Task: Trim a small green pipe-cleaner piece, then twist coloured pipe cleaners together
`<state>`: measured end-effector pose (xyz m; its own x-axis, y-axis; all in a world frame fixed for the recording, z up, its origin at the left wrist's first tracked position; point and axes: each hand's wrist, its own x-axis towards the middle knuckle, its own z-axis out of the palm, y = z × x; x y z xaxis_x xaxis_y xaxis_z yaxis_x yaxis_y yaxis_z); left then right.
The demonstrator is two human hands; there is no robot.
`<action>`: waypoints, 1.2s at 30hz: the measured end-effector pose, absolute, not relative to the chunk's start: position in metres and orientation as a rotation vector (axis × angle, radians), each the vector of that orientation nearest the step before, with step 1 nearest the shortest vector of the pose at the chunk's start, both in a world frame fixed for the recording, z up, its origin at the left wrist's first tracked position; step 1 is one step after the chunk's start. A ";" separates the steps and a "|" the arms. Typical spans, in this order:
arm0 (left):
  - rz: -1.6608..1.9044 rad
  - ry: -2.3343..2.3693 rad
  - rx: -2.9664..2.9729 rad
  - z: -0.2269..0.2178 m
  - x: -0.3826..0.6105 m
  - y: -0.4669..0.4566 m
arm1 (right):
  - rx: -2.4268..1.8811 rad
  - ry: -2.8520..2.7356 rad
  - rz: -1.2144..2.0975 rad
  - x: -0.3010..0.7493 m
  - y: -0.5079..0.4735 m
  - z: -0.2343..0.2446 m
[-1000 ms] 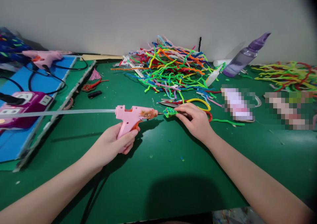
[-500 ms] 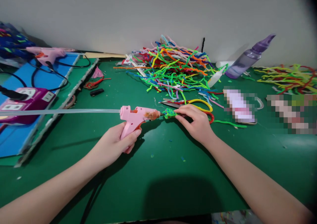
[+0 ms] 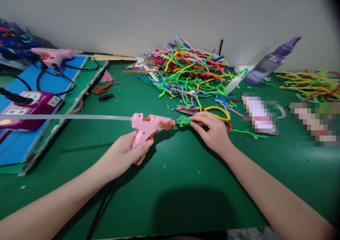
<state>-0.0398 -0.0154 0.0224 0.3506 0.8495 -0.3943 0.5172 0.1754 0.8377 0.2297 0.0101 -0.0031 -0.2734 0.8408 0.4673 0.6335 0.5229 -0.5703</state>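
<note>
My left hand [image 3: 130, 149] is closed around the handle of a pink hot glue gun [image 3: 148, 124], whose nozzle end is stained brown. From its back runs a long clear glue stick [image 3: 101, 117] out to the left. Pinched between the fingertips of my right hand [image 3: 211, 128] is a small green and blue fuzzy pipe-cleaner piece [image 3: 183, 121]. The nozzle tip is at the left end of this piece; whether it touches I cannot tell. Scissors [image 3: 217, 109] with yellow and red handles lie just behind my right hand, which partly hides them.
Behind is a heap of coloured pipe cleaners [image 3: 186, 72], beside a small white bottle [image 3: 235, 82] and a purple water bottle [image 3: 268, 64]. A blurred-out phone-like object [image 3: 260, 114] lies right. At left are a purple power strip [image 3: 39, 107] and another pink glue gun [image 3: 55, 56].
The whole view has shifted slightly, so things appear a little further right. Both hands keep their holds on the glue gun and the pipe-cleaner piece, with little visible movement between them.
</note>
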 end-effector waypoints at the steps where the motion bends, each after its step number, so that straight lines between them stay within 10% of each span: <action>1: 0.362 1.313 1.493 0.023 -0.040 -0.016 | -1.198 -2.008 0.351 0.230 0.010 -0.003; 36: 0.339 1.343 1.543 0.023 -0.040 -0.017 | -1.151 -2.041 0.309 0.228 0.010 -0.004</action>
